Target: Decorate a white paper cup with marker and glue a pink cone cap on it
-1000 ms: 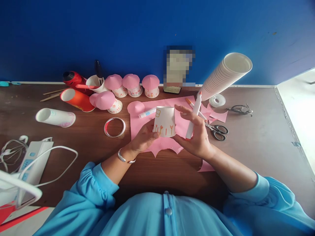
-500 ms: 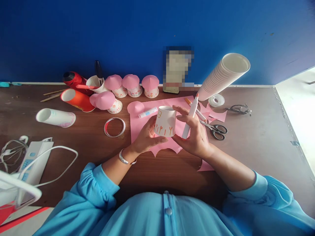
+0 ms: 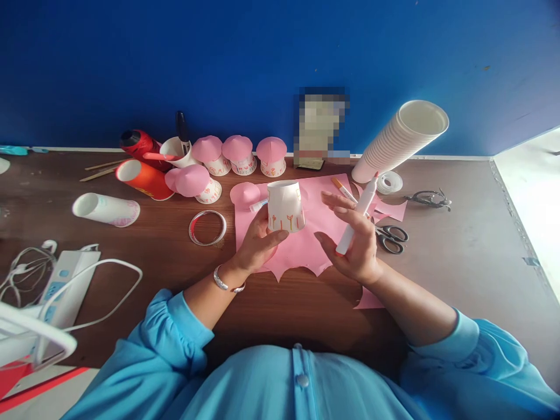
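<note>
My left hand point(image 3: 259, 242) is closed around a white paper cup point(image 3: 284, 201), held upside down above the pink paper point(image 3: 301, 251). Small red and orange flower drawings run along its lower band. In my right hand point(image 3: 356, 245) a white marker point(image 3: 356, 216) with a bare red tip points up and away, tucked between the fingers. The thumb and fingertips of that hand are apart from the cup. Partly hidden behind the cup lies a glue stick point(image 3: 258, 205). A pink paper cone point(image 3: 245, 194) rests at the paper's upper left corner.
Several decorated cups with pink cone roofs point(image 3: 237, 149) stand along the wall. A tall stack of paper cups point(image 3: 400, 142) leans at the back right, near scissors point(image 3: 392, 238), glasses point(image 3: 426, 199) and a tape roll point(image 3: 389, 182). A power strip point(image 3: 63, 286) with cables lies left.
My right hand has come off the cup and moved right with the marker. The cup has turned in my left hand, showing a plainer side and the yellow square at its right edge.
</note>
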Tool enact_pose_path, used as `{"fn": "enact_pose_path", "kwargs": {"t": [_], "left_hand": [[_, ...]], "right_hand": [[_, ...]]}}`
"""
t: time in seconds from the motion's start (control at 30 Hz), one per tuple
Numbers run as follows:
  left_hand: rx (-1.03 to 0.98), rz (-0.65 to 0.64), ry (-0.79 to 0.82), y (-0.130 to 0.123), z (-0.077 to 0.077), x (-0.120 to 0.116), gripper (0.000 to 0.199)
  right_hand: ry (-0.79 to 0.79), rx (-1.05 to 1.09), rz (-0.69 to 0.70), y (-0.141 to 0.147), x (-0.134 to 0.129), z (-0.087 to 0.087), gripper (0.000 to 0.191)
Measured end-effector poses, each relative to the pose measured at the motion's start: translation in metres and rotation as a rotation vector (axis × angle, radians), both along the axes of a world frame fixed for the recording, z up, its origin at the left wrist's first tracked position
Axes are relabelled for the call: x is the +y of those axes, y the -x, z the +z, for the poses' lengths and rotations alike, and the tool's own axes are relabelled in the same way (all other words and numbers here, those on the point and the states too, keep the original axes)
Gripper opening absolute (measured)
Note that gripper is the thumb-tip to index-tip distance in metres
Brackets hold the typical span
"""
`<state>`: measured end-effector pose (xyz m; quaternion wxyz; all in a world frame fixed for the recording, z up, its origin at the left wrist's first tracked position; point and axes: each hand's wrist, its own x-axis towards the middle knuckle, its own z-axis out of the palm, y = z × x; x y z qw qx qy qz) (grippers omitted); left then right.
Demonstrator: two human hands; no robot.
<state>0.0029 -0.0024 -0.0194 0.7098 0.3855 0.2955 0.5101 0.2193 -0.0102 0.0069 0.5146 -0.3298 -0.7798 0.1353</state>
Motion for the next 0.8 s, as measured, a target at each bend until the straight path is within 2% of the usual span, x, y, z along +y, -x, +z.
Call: {"fn": "enact_pose_path", "kwargs": {"t": [0.13,0.2,0.43,0.67,0.8], "left_hand": [[-0.035,-0.038,0.059,0.001,0.005,0.0,0.057],[-0.065,-0.077,0.09,0.003,0.008,0.0,0.053],[-0.126,-0.198,0.137,0.009,0.013,0.0,0.06],[-0.074,-0.201,0.133,0.012,0.009,0.002,0.072],[-0.052,-0.154,0.114,0.011,0.007,0.002,0.067]], "right_hand": [[-0.038,-0.089,-0.075,0.001,0.001,-0.006,0.074],[-0.041,-0.129,-0.071,0.001,0.001,-0.008,0.076],[0.005,-0.099,-0.086,-0.003,0.003,-0.015,0.072],[0.096,-0.08,-0.1,-0.004,0.006,-0.022,0.061],[0.112,-0.089,-0.084,-0.002,0.004,-0.023,0.057]]}}
